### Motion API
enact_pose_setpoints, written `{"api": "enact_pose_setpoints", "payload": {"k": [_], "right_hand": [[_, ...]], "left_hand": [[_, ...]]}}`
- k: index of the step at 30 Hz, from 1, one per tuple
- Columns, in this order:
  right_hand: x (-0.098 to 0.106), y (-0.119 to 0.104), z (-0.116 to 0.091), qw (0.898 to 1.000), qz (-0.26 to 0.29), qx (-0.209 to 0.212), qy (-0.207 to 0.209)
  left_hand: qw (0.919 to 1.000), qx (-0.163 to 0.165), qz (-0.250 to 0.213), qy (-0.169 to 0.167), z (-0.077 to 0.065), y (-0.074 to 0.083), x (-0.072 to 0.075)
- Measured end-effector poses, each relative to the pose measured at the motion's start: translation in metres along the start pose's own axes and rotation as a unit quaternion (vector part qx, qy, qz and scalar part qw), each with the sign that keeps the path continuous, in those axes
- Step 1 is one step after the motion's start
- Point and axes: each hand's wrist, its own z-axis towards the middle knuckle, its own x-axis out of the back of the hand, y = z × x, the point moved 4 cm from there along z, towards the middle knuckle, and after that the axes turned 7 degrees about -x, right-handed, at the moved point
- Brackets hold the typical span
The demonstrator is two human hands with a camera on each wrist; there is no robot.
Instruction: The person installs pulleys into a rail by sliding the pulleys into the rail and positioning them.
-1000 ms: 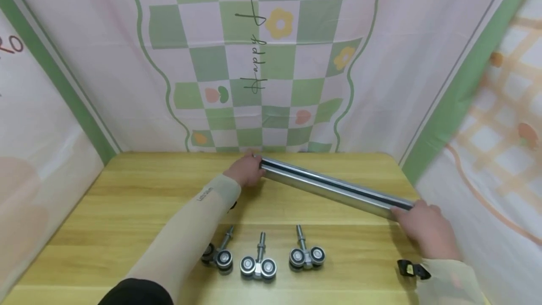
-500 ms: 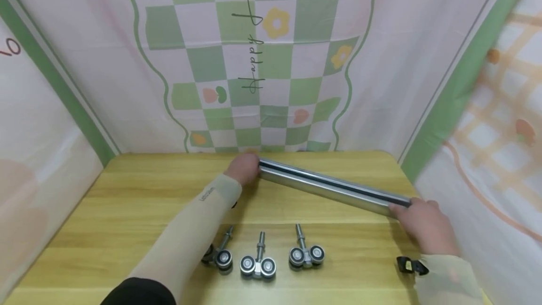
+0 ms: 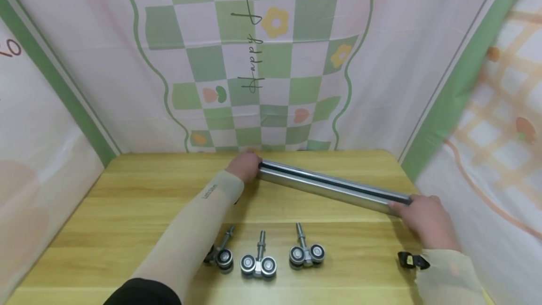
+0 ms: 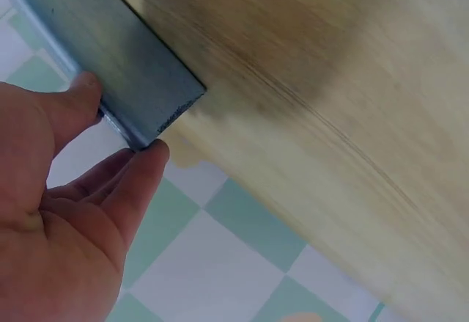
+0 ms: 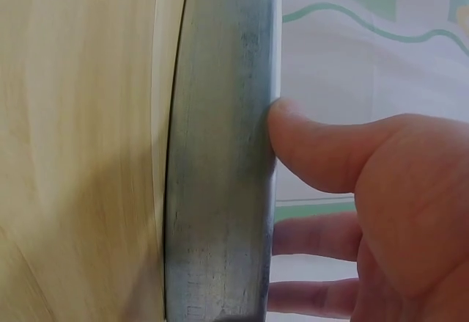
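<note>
Head view: one rail (image 3: pixel 328 190), steel-coloured, dark slot lengthwise, slanting over far part of bench (image 3: pixel 127 229); right end nearer you. Contact between rail and bench: cannot tell. Your left hand (image 3: pixel 244 166): thumb and fingers clamped on rail's far end. Your right hand (image 3: pixel 429 220): thumb and fingers clamped on rail's near end. Between you and rail, on bench: left roller (image 3: pixel 224 260), partly behind your left sleeve (image 3: pixel 192 229); middle roller (image 3: pixel 258 268); right roller (image 3: pixel 306 254). Stems: pointing away from you. Beyond bench: checked cloth (image 3: pixel 275 62).
</note>
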Motion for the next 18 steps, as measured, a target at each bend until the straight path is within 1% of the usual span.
{"api": "enact_pose_setpoints", "payload": {"k": [2, 7, 14, 18], "right_hand": [[0.001, -0.001, 0.0, 1.0, 0.002, 0.004, 0.0], [0.001, -0.005, 0.002, 1.0, 0.011, 0.014, 0.005], [-0.001, -0.015, 0.008, 1.0, 0.02, 0.019, 0.012], [-0.004, -0.02, 0.013, 0.999, 0.019, 0.027, 0.015]], "left_hand": [[0.9999, 0.002, -0.017, 0.002, 0.0, -0.002, 0.0], [0.9997, -0.005, -0.024, 0.0, 0.003, -0.009, -0.002], [0.9981, 0.018, -0.058, -0.011, 0.0, -0.019, 0.0], [0.997, 0.03, -0.071, -0.006, -0.002, -0.026, 0.001]]}}
